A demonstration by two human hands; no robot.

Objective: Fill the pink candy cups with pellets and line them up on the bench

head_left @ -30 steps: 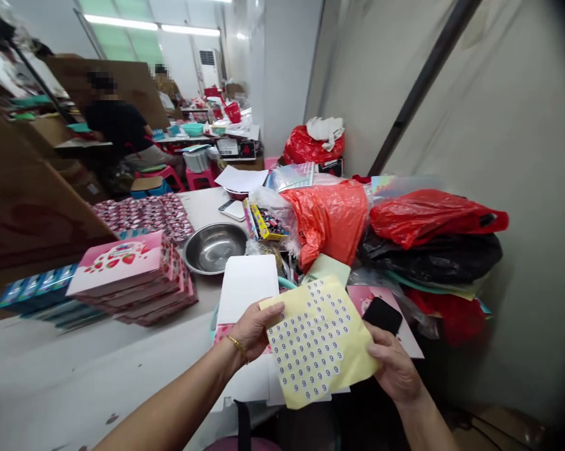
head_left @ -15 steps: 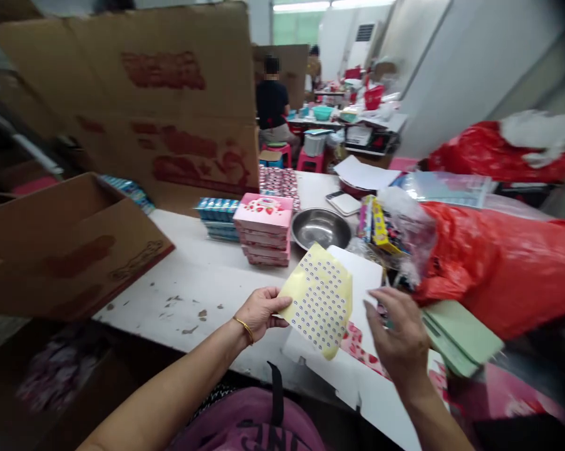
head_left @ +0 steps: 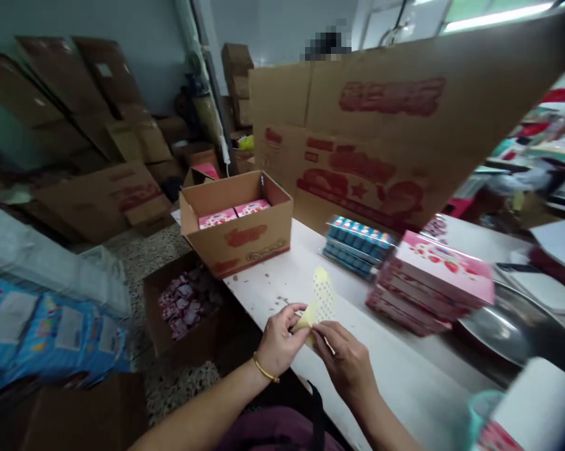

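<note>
Two tight pinches: left hand (head_left: 281,343) and right hand (head_left: 348,360) gripping bent yellow sticker sheet (head_left: 323,298) above white table (head_left: 404,369).

I see a pale yellow sheet (head_left: 324,294) with dark spots, mid-frame.
At centre right I make out pink boxes (head_left: 445,266) with red strawberries and blue packs (head_left: 359,241); upper right, a brown cardboard panel (head_left: 357,139), red-printed; lower centre, a gold bracelet (head_left: 264,370).
</note>
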